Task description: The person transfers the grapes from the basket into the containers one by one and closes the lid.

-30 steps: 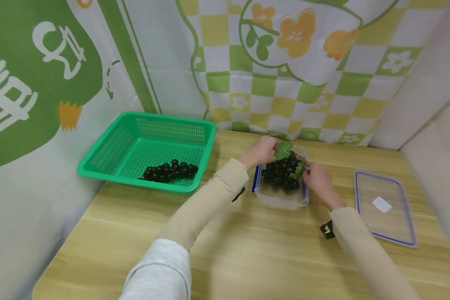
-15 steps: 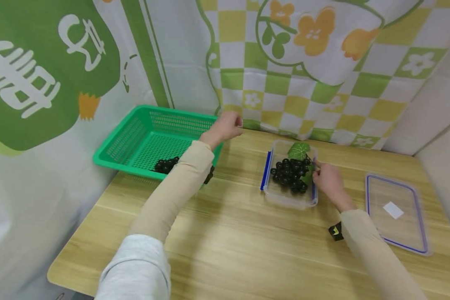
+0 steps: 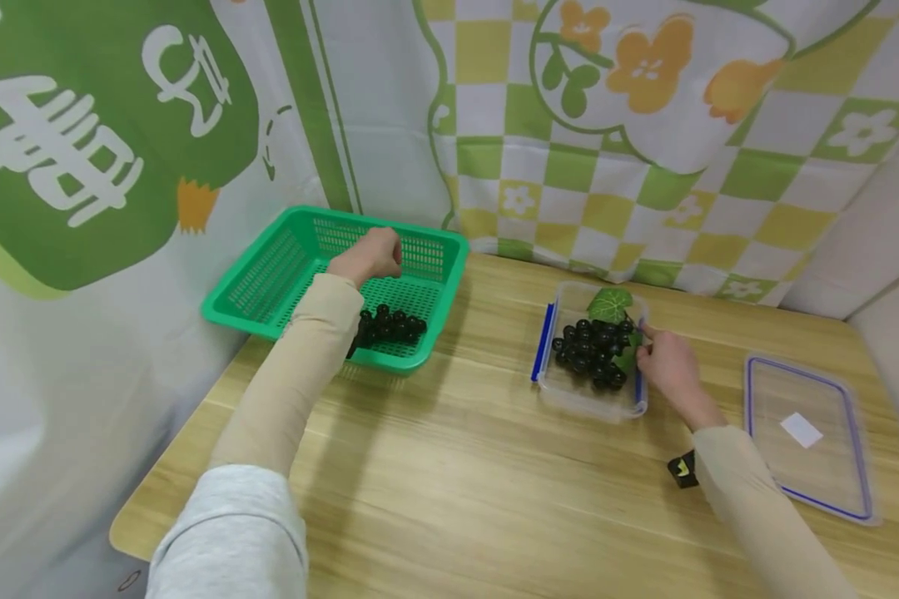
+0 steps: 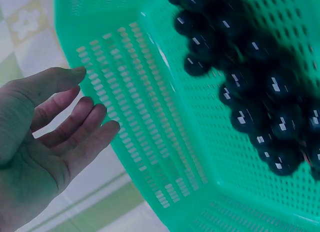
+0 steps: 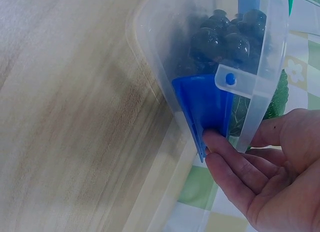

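My left hand (image 3: pixel 374 254) is over the green basket (image 3: pixel 451 287), holding nothing. In the left wrist view its fingers are spread and loosely bent beside the basket's slotted wall, apart from the dark grapes (image 4: pixel 265 92) lying inside. My right hand (image 3: pixel 670 366) grips the right side of a clear plastic container (image 3: pixel 584 404). The right wrist view shows the thumb at the container's rim and the fingers on a blue latch flap (image 5: pixel 205 104). Inside the container lies another bunch of dark grapes (image 3: pixel 588 349) with a green leaf (image 3: pixel 610 304).
A clear lid with a blue seal (image 3: pixel 809 457) and a white label lies on the wooden table (image 3: pixel 479 466) at right. A patterned curtain (image 3: pixel 509 150) hangs behind the table. Each wrist wears a dark strap-on device (image 3: pixel 683 470).
My left hand has left the leaf in the container and moved left to above the basket. My right hand has stayed at the container's right side. The view has shifted slightly.
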### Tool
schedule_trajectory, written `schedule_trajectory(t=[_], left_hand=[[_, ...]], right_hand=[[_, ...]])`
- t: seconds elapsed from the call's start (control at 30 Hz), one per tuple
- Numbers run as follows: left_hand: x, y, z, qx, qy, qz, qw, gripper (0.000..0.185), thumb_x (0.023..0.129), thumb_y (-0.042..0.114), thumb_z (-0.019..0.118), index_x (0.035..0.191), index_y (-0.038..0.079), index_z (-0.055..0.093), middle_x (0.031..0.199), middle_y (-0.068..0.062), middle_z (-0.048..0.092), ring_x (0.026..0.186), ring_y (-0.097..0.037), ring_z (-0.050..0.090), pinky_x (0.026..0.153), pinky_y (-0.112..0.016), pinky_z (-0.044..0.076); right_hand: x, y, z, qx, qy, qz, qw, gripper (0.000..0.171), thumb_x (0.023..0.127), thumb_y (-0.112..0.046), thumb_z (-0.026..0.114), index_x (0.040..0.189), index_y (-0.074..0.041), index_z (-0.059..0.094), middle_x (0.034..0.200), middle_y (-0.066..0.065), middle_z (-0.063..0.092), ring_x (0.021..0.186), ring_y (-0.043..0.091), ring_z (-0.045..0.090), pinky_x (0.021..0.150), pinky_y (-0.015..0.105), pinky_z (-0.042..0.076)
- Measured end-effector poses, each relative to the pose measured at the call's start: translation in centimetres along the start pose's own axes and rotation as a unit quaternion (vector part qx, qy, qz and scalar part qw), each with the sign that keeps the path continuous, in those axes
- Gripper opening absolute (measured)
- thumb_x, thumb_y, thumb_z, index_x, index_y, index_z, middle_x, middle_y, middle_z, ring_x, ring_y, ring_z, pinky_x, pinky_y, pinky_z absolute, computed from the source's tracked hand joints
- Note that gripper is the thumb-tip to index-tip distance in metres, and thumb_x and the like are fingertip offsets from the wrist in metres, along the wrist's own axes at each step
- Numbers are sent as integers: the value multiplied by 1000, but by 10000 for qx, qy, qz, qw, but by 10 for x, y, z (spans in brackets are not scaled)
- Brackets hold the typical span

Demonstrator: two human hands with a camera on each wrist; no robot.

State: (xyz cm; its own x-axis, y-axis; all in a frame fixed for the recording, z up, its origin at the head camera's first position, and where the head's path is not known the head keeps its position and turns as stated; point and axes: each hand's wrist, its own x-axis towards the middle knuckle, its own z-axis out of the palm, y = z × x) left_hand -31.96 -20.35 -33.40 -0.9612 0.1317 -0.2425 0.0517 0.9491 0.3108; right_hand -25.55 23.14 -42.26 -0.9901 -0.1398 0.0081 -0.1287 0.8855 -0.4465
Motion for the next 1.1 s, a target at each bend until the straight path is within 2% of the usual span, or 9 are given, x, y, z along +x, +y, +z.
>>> schedule_trajectory(t=[0.1, 0.27, 0.47, 0.53, 0.6, 0.73, 0.83, 0.97, 1.1], left_hand=[[1, -7, 1, 49, -137, -144, 9998, 18, 87, 7, 58, 105, 1, 61, 111, -15, 60, 90, -24, 53, 79, -40, 49], [4, -14, 6, 35, -218, -160, 9996, 15, 88, 7, 59, 101, 2, 62, 109, -16, 60, 88, -24, 53, 76, -39, 49], [5, -15, 8, 73, -433, -250, 9987, 3, 87, 9, 61, 87, 6, 61, 88, -9, 56, 73, -20, 46, 65, -35, 43], [7, -15, 8, 96, -579, -380, 9976, 8, 87, 9, 61, 80, 9, 58, 78, -5, 49, 67, -18, 39, 60, -33, 39], [8, -14, 8, 144, -727, -528, 9958, 10, 87, 10, 62, 78, 10, 57, 77, -5, 49, 66, -18, 38, 59, -33, 38], [15, -10, 8, 346, -1065, -691, 9913, 4, 86, 12, 66, 87, 10, 63, 83, -8, 57, 65, -17, 44, 59, -32, 42], [20, -9, 12, 593, -1329, -725, 9867, 15, 85, 15, 68, 99, 10, 65, 82, -6, 58, 61, -14, 46, 58, -31, 44], [25, -9, 19, 1088, -1638, -770, 9774, 19, 86, 17, 67, 104, 10, 65, 85, -4, 57, 56, -12, 42, 54, -28, 41], [27, -7, 22, 1532, -1744, -711, 9701, 17, 87, 16, 65, 103, 10, 64, 108, -9, 60, 68, -16, 45, 55, -28, 42]], right_hand=[[0, 0, 0, -47, 54, -16, 10000, 50, 84, -1, 44, 132, 13, 44, 48, 5, 48, 41, 12, 37, 40, 27, 32], [0, -1, 1, -101, 103, -50, 9999, 49, 84, -1, 44, 131, 13, 44, 46, 4, 46, 40, 12, 36, 40, 26, 30], [0, -1, 1, -118, 107, -63, 9999, 48, 86, -2, 44, 132, 12, 44, 48, 6, 50, 41, 12, 38, 41, 27, 31], [0, -1, 1, -114, 100, -39, 9999, 48, 86, -2, 44, 132, 12, 44, 50, 9, 52, 41, 13, 37, 41, 27, 31], [0, -2, 1, -114, 92, -10, 9999, 48, 86, -2, 45, 132, 13, 44, 56, 14, 57, 42, 12, 39, 41, 27, 32], [-1, 0, 1, -112, 90, 36, 9999, 47, 87, -1, 46, 132, 12, 44, 79, 27, 67, 44, 14, 45, 42, 27, 35], [-1, 0, 2, -138, 162, 34, 9998, 46, 87, -2, 47, 131, 12, 46, 92, 30, 68, 48, 18, 52, 45, 28, 38], [0, 1, 3, -181, 282, -9, 9994, 46, 86, -3, 49, 129, 12, 48, 95, 31, 67, 53, 23, 58, 47, 29, 40], [1, 2, 2, -170, 283, -16, 9995, 45, 87, -3, 48, 130, 12, 47, 98, 32, 66, 53, 23, 58, 46, 29, 40]])
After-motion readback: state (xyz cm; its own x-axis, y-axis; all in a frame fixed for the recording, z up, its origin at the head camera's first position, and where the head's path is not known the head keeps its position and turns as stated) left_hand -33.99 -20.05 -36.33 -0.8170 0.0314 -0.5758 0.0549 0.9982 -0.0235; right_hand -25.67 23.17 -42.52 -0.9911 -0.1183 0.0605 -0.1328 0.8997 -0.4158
